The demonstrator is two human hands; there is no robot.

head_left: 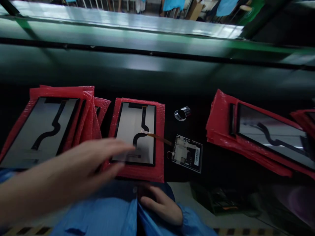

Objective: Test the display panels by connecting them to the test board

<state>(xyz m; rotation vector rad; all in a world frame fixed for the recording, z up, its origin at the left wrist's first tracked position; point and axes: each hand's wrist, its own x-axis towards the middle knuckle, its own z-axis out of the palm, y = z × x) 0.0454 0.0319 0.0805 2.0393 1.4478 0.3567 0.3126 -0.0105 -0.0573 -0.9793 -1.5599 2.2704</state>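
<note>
My left hand (81,164) reaches in from the lower left, fingers stretched out and blurred, holding nothing. Its fingertips hover over the lower left corner of a grey display panel (134,127). The panel lies on a red bubble-wrap bag (161,141) in the middle of the dark bench. A thin orange flex cable (158,137) runs from the panel to a small circuit board (187,153) on its right. My right hand (161,203) rests low against my blue garment below the bench edge, fingers curled together, with nothing visible in them.
A stack of panels in red bags (41,127) lies at the left, and another stack (268,137) at the right. A small shiny metal cylinder (182,113) sits behind the board. A green conveyor (157,36) runs along the far side.
</note>
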